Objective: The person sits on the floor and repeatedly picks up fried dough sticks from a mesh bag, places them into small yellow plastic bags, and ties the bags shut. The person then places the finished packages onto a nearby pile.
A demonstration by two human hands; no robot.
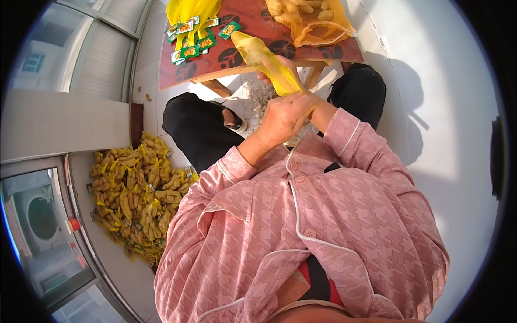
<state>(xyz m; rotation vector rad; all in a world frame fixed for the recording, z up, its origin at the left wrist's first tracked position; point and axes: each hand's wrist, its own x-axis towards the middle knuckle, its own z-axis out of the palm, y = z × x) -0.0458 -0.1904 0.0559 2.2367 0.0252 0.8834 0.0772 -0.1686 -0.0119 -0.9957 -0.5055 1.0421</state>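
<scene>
A yellow mesh bag (pixel 281 77) stretches slantwise over the table's near edge, with a pale lump, apparently ginger root (pixel 255 53), in its far end. My right hand (pixel 289 69) grips the bag around its middle and is partly hidden by the mesh. Near the right wrist, my left hand (pixel 284 116) pinches the bag's near end. Empty yellow mesh bags (pixel 193 9) with green-and-white picture tags (pixel 190 51) lie at the table's far left. An orange mesh sack (pixel 323 30), holding ginger pieces (pixel 285 9), lies at the far right.
The low red table (pixel 242 38) has a leaf pattern and wooden legs. On the floor at left, a large heap of bagged ginger (pixel 137 194) lies by the wall and glass door (pixel 40 226). Crumbly debris (pixel 258 97) lies between my feet. A white wall (pixel 436 101) stands at right.
</scene>
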